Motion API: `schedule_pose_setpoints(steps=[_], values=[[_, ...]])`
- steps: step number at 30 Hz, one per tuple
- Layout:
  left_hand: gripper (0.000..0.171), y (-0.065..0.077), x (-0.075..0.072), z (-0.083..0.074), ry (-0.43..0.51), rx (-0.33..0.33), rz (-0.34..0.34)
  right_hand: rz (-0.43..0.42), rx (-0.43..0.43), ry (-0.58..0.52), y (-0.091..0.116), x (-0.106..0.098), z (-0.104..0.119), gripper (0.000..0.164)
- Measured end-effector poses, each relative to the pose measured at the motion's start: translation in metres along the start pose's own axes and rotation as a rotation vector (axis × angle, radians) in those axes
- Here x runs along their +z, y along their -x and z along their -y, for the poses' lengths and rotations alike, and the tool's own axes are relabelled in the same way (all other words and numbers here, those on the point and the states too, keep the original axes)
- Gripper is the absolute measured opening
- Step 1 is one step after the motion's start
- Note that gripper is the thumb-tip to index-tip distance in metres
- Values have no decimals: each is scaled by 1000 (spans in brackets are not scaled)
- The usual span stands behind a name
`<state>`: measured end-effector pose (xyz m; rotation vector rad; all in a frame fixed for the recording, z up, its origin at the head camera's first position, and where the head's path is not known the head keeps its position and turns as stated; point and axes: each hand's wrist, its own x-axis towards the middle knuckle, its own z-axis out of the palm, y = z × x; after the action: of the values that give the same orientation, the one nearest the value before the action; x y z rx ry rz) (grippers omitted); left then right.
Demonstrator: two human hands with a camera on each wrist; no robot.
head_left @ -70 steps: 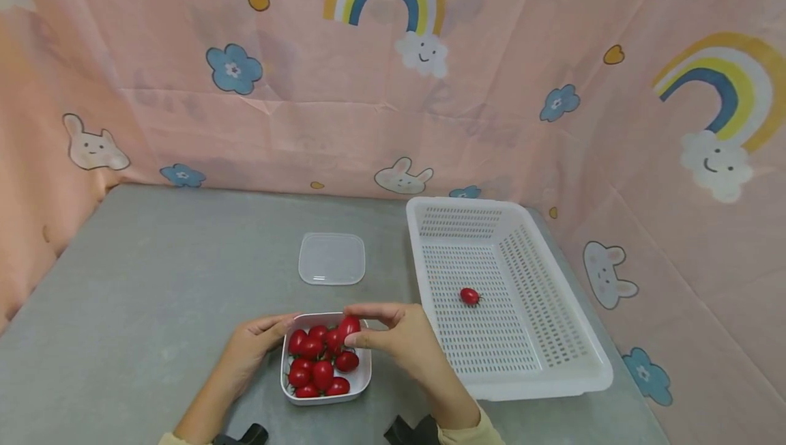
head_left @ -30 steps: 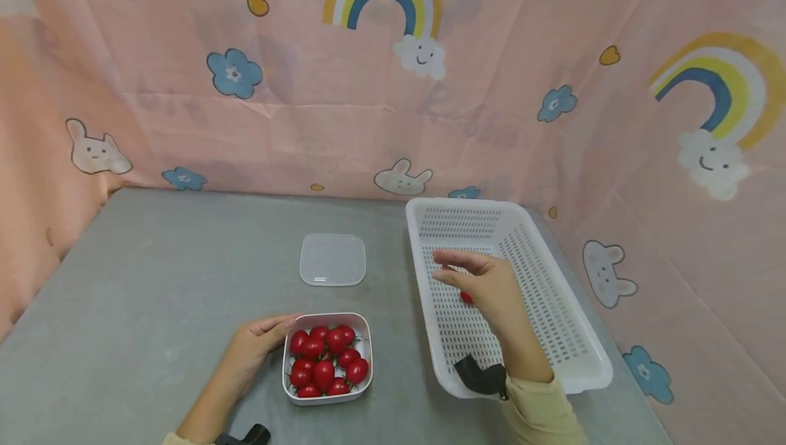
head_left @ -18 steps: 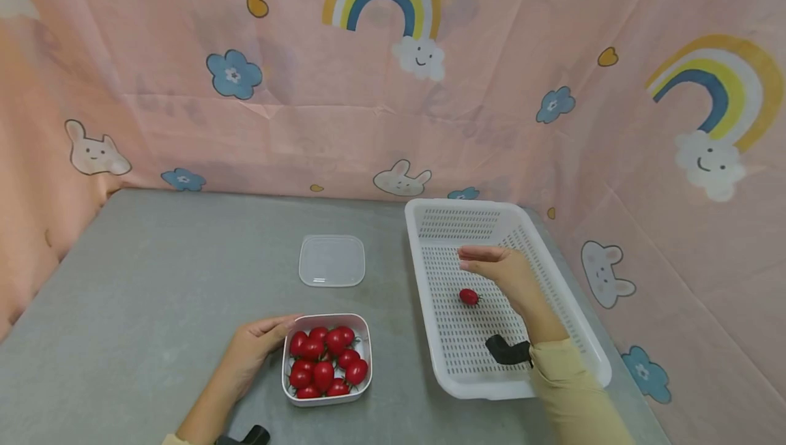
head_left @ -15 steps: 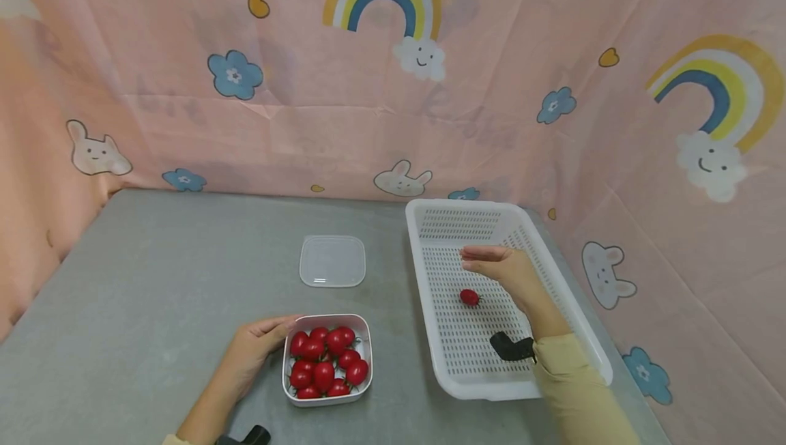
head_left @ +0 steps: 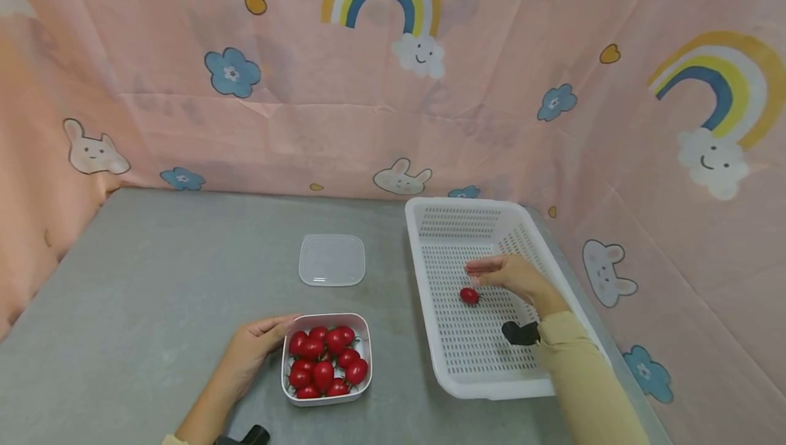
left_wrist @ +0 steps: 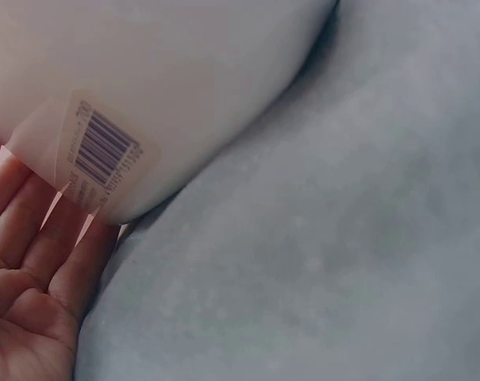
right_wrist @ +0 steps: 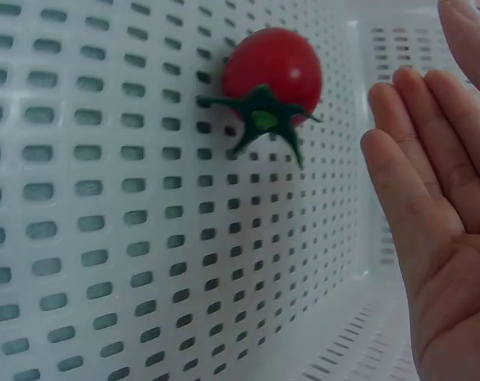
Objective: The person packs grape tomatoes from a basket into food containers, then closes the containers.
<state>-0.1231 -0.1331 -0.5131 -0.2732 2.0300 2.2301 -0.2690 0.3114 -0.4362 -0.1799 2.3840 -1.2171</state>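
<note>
My left hand (head_left: 253,348) rests with its fingers against the left side of a small white box (head_left: 286,390). Several red cherry tomatoes (head_left: 323,375) lie in that box. In the left wrist view the fingers (left_wrist: 33,222) touch the box's outer wall, beside a barcode label (left_wrist: 105,151). Over the large white perforated basket (head_left: 424,295), my right hand (head_left: 512,276) hovers with nothing in it. A single cherry tomato (head_left: 469,295) lies on the basket floor just below its fingertips. The right wrist view shows this tomato (right_wrist: 273,75) with its green calyx, apart from the straight fingers (right_wrist: 406,159).
A clear plastic lid (head_left: 332,261) lies flat on the grey table (head_left: 184,281) behind the small box. The basket takes up the table's right side. A pink patterned curtain (head_left: 295,138) hangs along the back and sides.
A tomato my right hand pinched earlier now lies in the small box. The right hand has moved right over the basket, then lowered towards the lone tomato. The left hand stays put.
</note>
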Motion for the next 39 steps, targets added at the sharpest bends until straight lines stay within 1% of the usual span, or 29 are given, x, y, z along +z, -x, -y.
schedule_pose_setpoints(steps=[4,6,11,13,15,17,21,24,27,30,34,37,39], values=[[29,0,0,-1,-2,10,10,31,38,6,-2,4,-6,49],[30,0,0,-1,-7,-1,4,22,80,20,-3,8,-8,49],[33,-1,0,0,-21,-27,-6,-3,135,84,-5,15,-10,48],[34,-1,-1,0,-22,-21,4,-25,132,111,-5,16,-9,48],[34,-1,-1,1,-18,-12,14,-53,125,111,-4,15,-6,48],[33,-1,-1,1,-10,-9,18,-78,98,98,-2,12,-1,50],[32,-1,0,0,-11,-13,9,-116,18,32,5,10,19,54],[34,-1,0,0,-21,-21,2,-139,-34,-26,10,18,40,52],[34,-1,-1,-1,-23,-26,-9,-154,-82,-81,15,31,63,50],[35,0,-1,-2,-24,-22,-11,-147,-135,-133,19,48,86,47],[34,0,-2,-2,-23,-13,-8,-109,-200,-156,23,71,112,42],[33,0,-1,-2,-22,-12,-4,-88,-223,-144,25,87,127,39],[32,0,-1,-1,-20,-15,-6,-76,-223,-144,26,97,135,37]])
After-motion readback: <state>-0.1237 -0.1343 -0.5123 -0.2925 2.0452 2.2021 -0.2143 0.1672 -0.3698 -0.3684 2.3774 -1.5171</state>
